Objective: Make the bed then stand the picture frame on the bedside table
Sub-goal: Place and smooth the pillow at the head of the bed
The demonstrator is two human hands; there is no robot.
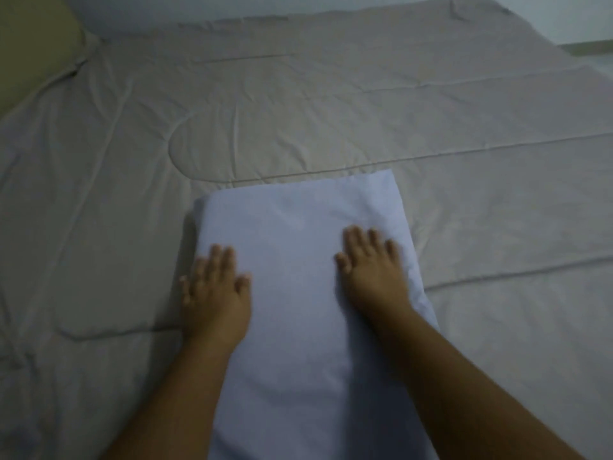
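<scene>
A white pillow (298, 260) lies lengthwise on the beige quilted bedspread (331, 111), which covers the whole bed. My left hand (215, 293) rests flat on the pillow's left edge, fingers spread. My right hand (374, 270) presses flat on the pillow's right side, fingers apart. Neither hand grips anything. The picture frame and the bedside table are not in view.
A yellowish-green pillow or cushion (33, 44) sits at the far left corner against the white wall (199, 8). The bedspread shows creases on the left side. The bed's right edge (593, 64) drops off at the upper right.
</scene>
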